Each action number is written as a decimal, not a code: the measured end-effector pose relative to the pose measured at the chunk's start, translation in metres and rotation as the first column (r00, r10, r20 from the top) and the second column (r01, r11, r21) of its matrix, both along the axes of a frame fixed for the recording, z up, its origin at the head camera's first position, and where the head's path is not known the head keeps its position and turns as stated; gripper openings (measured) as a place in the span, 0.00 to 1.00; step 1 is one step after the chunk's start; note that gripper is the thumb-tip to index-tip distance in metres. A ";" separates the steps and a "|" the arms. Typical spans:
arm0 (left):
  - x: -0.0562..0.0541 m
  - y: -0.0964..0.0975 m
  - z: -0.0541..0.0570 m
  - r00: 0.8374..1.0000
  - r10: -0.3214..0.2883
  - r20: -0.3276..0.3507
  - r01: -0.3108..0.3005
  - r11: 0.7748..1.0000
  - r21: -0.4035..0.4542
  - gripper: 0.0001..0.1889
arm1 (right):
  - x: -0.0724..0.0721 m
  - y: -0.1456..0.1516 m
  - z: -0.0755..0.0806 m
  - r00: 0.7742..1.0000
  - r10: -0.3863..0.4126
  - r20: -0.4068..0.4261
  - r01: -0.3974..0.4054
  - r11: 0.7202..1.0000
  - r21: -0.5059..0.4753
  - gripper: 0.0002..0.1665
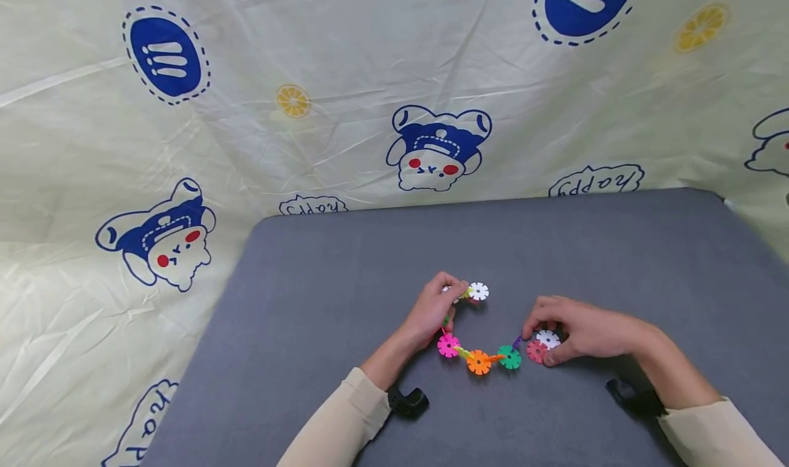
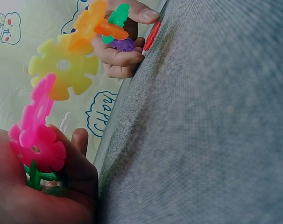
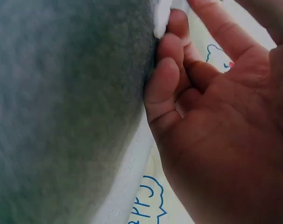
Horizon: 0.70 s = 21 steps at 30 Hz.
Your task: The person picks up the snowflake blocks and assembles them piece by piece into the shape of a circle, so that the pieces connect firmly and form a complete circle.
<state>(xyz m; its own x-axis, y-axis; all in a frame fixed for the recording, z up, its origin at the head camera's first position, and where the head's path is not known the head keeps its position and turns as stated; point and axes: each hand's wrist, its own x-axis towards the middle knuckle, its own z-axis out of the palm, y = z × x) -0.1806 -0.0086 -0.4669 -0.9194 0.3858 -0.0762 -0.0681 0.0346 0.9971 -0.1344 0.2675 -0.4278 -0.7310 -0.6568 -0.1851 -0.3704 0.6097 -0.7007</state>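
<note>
My left hand [image 1: 434, 309] grips a chain of interlocking plastic flower discs, its fingers curled round the part by the green disc [image 2: 36, 177]. Beyond the fingertips sticks out a white disc [image 1: 478, 291]. From this hand the chain runs right through a pink disc [image 1: 448, 346], a yellow disc [image 2: 62, 65], an orange disc [image 1: 479, 362] and a green disc [image 1: 509, 357] to a purple disc [image 1: 518, 342]. My right hand [image 1: 576, 326] curls over a red disc [image 1: 536, 351] and a white disc [image 1: 548, 339], thumb at the red one's edge, fingertips beside the purple disc.
Both hands work low over a grey tabletop [image 1: 345, 303]. Behind and left of it hangs a pale printed sheet [image 1: 351, 152] with cartoon figures. A black wrist strap [image 1: 408, 403] sits below the left cuff, another black strap [image 1: 635, 398] at the right wrist.
</note>
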 end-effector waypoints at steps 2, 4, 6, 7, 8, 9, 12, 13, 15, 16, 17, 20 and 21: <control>0.000 0.000 -0.001 1.000 0.000 -0.003 0.000 1.000 0.002 0.13 | 0.001 -0.002 0.000 1.000 0.009 -0.021 -0.009 0.999 0.033 0.16; 0.000 0.000 -0.002 1.000 -0.001 -0.001 0.001 1.000 0.008 0.12 | 0.001 -0.002 -0.001 1.000 0.007 -0.026 -0.005 0.999 0.049 0.14; 0.001 0.001 -0.002 1.000 0.001 -0.002 -0.001 1.000 0.007 0.12 | 0.001 -0.002 -0.003 1.000 0.003 -0.025 -0.003 1.000 0.021 0.13; 0.001 0.001 -0.002 1.000 0.003 -0.002 -0.003 1.000 0.004 0.12 | 0.000 -0.001 -0.003 1.000 0.000 -0.021 0.000 1.000 0.001 0.12; 0.001 0.001 -0.001 1.000 0.003 -0.003 -0.003 1.000 0.001 0.12 | -0.001 -0.001 -0.003 1.000 -0.006 -0.014 0.006 1.000 -0.018 0.11; 0.001 0.001 -0.001 1.000 0.002 -0.003 -0.002 1.000 0.000 0.13 | -0.001 0.000 -0.003 1.000 -0.009 -0.012 0.008 0.999 -0.038 0.11; 0.001 0.001 0.000 1.000 -0.001 -0.010 0.001 1.000 -0.009 0.13 | -0.004 0.001 -0.005 1.000 -0.021 -0.005 0.020 0.997 -0.078 0.07; 0.001 0.000 0.001 1.000 0.000 -0.011 0.000 1.000 -0.010 0.13 | -0.005 0.001 -0.005 1.000 -0.026 -0.001 0.026 0.996 -0.084 0.06; 0.000 0.000 0.001 1.000 -0.002 -0.011 0.002 1.000 -0.008 0.13 | -0.006 0.002 -0.006 1.000 -0.029 0.004 0.030 0.995 -0.098 0.05; 0.000 -0.001 0.001 1.000 -0.004 -0.012 0.004 1.000 -0.008 0.13 | -0.007 0.002 -0.007 0.999 -0.032 0.009 0.033 0.994 -0.104 0.05; 0.000 -0.001 0.001 1.000 -0.005 -0.011 0.005 1.000 -0.008 0.12 | -0.008 0.002 -0.007 0.999 -0.037 0.012 0.038 0.993 -0.110 0.05; 0.001 -0.002 0.001 1.000 -0.011 -0.011 0.011 1.000 -0.010 0.12 | -0.009 0.003 -0.007 0.997 -0.074 0.019 0.076 0.991 -0.114 0.05; 0.001 -0.003 0.002 1.000 -0.013 -0.013 0.013 1.000 -0.013 0.12 | -0.010 0.003 -0.006 0.995 -0.092 0.024 0.094 0.989 -0.112 0.05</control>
